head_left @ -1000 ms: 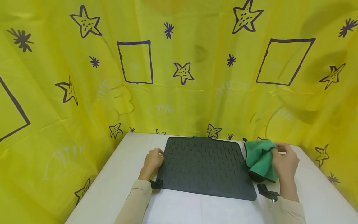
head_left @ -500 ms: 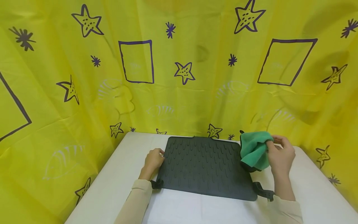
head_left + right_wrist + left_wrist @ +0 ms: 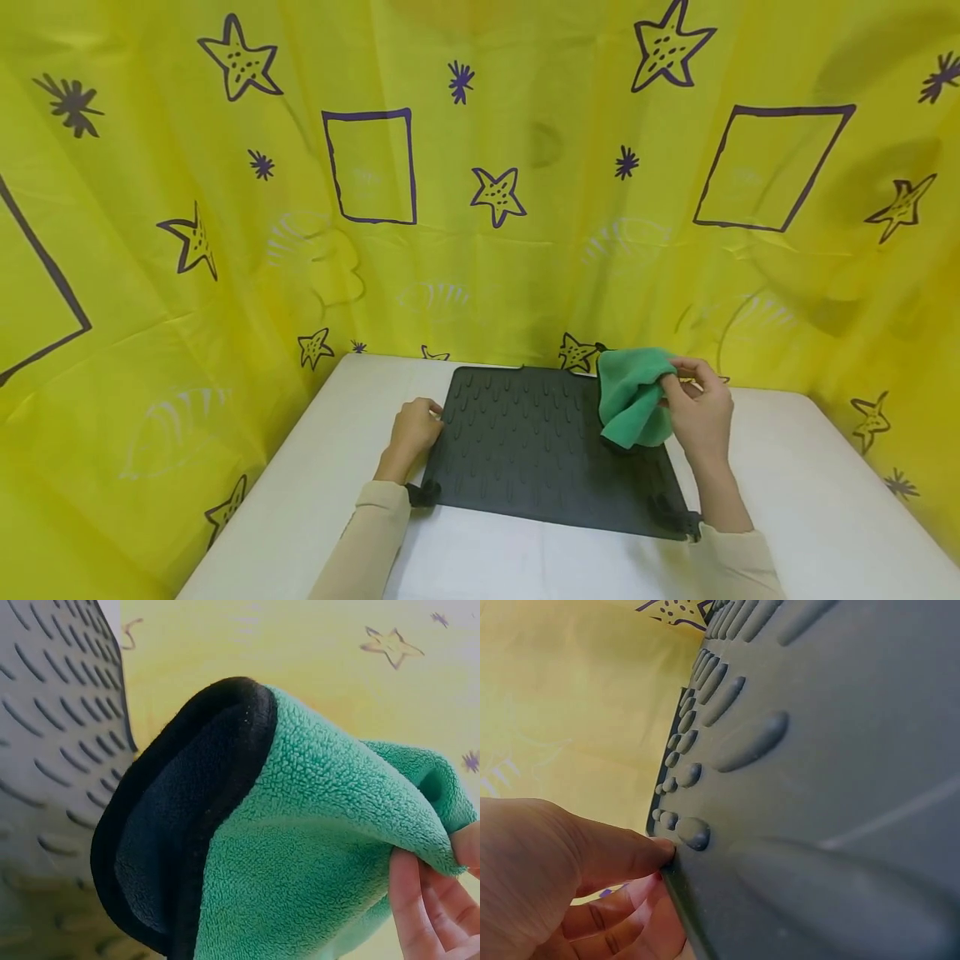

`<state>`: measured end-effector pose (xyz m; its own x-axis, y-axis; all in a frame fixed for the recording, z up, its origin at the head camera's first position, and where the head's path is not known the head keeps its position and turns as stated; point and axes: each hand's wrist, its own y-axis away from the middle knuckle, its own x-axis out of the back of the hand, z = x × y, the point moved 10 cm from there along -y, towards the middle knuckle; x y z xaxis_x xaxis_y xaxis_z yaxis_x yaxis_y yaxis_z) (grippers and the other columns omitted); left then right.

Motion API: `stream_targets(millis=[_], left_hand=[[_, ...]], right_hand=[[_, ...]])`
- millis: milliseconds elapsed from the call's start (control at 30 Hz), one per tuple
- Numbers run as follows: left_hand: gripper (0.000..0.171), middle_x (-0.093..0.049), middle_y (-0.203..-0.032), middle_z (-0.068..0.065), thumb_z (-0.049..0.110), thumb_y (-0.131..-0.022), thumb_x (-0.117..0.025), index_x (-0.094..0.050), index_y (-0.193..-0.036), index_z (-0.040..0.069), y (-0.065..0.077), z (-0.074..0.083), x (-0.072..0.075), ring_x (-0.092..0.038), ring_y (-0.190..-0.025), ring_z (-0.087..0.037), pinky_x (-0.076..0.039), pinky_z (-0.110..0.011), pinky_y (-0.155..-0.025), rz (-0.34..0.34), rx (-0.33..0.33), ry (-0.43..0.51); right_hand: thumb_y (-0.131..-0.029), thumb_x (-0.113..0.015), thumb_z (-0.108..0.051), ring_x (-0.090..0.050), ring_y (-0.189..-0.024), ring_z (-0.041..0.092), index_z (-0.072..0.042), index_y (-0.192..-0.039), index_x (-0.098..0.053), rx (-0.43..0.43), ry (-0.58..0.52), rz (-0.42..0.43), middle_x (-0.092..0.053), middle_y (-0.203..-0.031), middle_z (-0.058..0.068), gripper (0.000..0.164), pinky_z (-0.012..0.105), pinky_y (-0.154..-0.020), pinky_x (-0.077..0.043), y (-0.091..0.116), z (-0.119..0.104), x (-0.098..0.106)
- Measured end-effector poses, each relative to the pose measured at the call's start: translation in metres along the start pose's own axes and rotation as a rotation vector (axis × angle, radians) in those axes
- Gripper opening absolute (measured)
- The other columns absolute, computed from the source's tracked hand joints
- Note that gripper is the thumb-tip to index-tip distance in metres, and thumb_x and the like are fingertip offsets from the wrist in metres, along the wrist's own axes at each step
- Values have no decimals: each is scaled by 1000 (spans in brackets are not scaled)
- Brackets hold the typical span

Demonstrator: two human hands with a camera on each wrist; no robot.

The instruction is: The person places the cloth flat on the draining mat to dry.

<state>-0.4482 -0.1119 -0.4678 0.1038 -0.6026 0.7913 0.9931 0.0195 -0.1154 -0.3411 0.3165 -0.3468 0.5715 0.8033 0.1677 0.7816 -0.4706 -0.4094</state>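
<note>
A dark grey mat (image 3: 510,450) with rows of raised ridges lies on the white table. At its left edge, my left hand (image 3: 414,429) pinches the rim; the left wrist view has the thumb on the top face and fingers under the edge. My right hand (image 3: 703,417) holds a green cloth (image 3: 633,392) over the mat's far right part. Seen by the right wrist camera, thumb and fingers pinch a fold of the fleecy cloth (image 3: 300,802), whose black-bordered dark underside (image 3: 165,832) faces the mat. The cloth covers the mat's far right corner in the head view.
A yellow curtain (image 3: 450,258) printed with stars and squares hangs behind and at both sides of the table. White tabletop (image 3: 780,467) shows to the right of the mat and along its front. A black wrist mount (image 3: 671,517) overlaps the mat's near right corner.
My right hand has carried the green cloth leftward from beside the mat's right edge to over its far right part, after lifting it slightly. The left hand stays at the mat's left edge.
</note>
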Motion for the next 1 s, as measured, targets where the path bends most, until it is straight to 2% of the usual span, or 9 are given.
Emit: stream_targets(millis=[233,433,600,833,933,1000], left_hand=[[19,-76,-102,-16,7,-89,-71,-75,-107,0,-1,-2,-1,-67,-81,-26,-57,-43,-76,2,8,7],[19,-76,-102,-16,9,-90,-72,-75,-107,1,-2,-3,-3,-68,-84,-27,-57,-43,-78,0,20,-3],[19,-76,-101,-15,9,-90,-72,-75,-107,1,-2,-3,-1,-69,-84,-28,-57,-44,-78,5,19,1],[19,-77,-100,-14,9,-90,-73,-76,-107,2,-2,-4,-3,-69,-83,-26,-57,-42,-76,0,21,6],[19,-77,-99,-14,8,-89,-73,-76,-107,1,-2,-4,-2,-70,-82,-26,-57,-42,-75,0,13,14],[19,-77,-98,-14,8,-89,-73,-76,-106,1,-2,-4,-2,-70,-82,-26,-57,-42,-75,2,9,17]], right_hand=[[-102,-57,-13,-66,-75,-11,-3,-120,-65,2,25,-120,-62,-103,-3,23,20,-65,-58,13,0,-36],[-103,-57,-11,-66,-83,-9,-2,-120,-65,23,-10,-203,-64,-110,10,21,23,-67,-59,23,-1,-62],[-103,-58,-12,-65,-83,-8,-3,-122,-64,22,-5,-254,-67,-119,18,22,23,-68,-59,31,-1,-77],[-104,-58,-13,-64,-85,-10,-4,-124,-64,2,-11,-309,-67,-125,19,23,25,-71,-60,39,7,-94],[-103,-58,-10,-67,-88,-5,-5,-124,-64,7,22,-319,-68,-124,18,22,24,-71,-59,40,13,-100],[-103,-58,-9,-71,-92,5,-5,-123,-64,20,54,-330,-68,-123,19,21,23,-70,-59,42,17,-105]])
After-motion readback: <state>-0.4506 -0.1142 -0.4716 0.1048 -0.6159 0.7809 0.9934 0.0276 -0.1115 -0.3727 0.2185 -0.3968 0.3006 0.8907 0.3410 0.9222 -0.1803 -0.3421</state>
